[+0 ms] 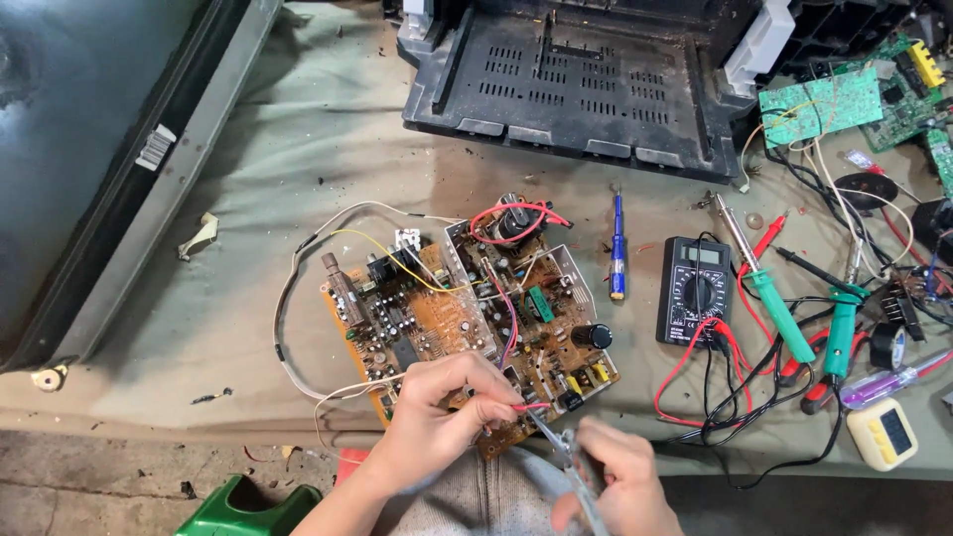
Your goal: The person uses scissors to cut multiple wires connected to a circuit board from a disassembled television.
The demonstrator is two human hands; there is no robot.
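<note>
At the counter's near edge, the left hand (427,422) pinches a red wire (516,406) over the brown circuit board (447,318); the right hand (620,491) is clenched around metal pliers (561,447) just beside it.

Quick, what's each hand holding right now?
Left hand: closed, pinching a red wire.
Right hand: closed around metal pliers.

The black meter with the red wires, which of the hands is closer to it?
The right hand. It sits below and a little left of the black meter, holding a metal tool. The left hand is farther left, over the brown circuit board, pinching a red wire.
</note>
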